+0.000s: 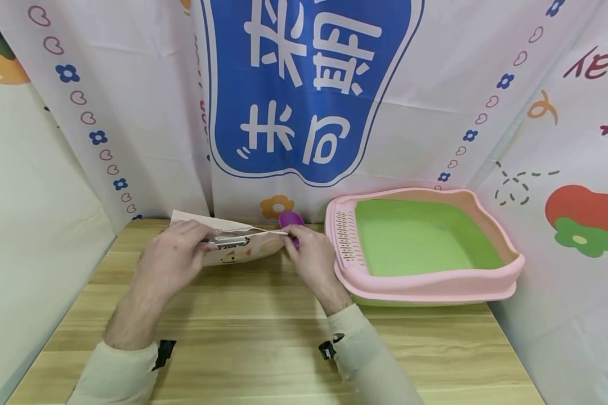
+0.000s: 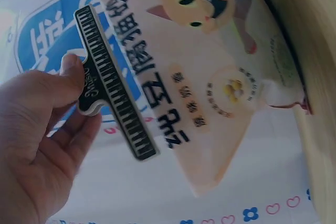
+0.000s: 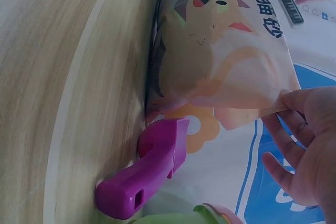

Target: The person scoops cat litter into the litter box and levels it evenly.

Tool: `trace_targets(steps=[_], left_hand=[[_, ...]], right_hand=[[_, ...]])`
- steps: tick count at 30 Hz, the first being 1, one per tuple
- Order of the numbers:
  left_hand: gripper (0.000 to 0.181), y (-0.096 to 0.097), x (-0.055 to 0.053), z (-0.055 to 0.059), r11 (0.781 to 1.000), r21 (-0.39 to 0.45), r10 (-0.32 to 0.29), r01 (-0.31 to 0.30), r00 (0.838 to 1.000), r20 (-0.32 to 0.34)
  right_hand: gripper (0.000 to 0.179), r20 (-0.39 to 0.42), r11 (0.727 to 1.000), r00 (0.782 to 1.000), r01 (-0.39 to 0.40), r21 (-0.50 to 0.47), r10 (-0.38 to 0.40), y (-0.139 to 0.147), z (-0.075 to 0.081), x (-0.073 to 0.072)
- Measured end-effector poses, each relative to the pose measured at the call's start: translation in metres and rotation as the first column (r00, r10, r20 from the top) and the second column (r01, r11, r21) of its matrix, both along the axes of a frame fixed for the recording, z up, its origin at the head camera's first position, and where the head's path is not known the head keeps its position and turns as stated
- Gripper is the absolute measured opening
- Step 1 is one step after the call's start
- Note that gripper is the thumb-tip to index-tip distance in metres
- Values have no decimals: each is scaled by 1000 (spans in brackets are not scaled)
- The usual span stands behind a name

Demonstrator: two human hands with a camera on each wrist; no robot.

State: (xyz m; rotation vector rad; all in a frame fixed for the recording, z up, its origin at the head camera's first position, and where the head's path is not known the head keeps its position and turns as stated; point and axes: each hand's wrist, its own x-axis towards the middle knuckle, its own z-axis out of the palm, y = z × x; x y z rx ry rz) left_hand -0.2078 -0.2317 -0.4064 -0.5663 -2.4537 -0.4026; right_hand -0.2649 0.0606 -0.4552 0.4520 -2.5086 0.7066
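My left hand pinches the handles of a black clip printed with piano keys. The clip's long edge lies right along the top of a cat litter bag, a pale pink one with a cartoon cat and Chinese lettering. Thumb and index finger of my right hand pinch the top corner of that bag, at its right end in the head view. The bag stands upright at the back of the table. Beside it, behind my right hand, is a purple scoop, its blade partly hidden by the bag.
To the right stands a litter box with a pink rim, a slotted panel on its left side and a green inside. A wood-grain table carries everything. Printed white cloth hangs close behind the bag and box.
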Motion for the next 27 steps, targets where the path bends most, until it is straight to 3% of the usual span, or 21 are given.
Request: trace_targets(steps=[8, 16, 20, 27], left_hand=[[24, 6, 8, 6, 993, -18, -110, 113, 989, 103], [22, 19, 10, 6, 972, -27, -228, 234, 962, 154], [26, 29, 12, 2, 965, -58, -239, 256, 948, 210], [16, 42, 12, -8, 942, -124, -256, 311, 907, 335]], right_hand=[[10, -10, 1000, 1000, -5, 1, 5, 0, 0, -1], [12, -15, 1000, 1000, -2, 11, 2, -1, 1, -1], [11, -13, 1000, 1000, -5, 6, 6, -1, 1, -1], [12, -8, 1000, 1000, -2, 4, 2, -1, 2, -1]])
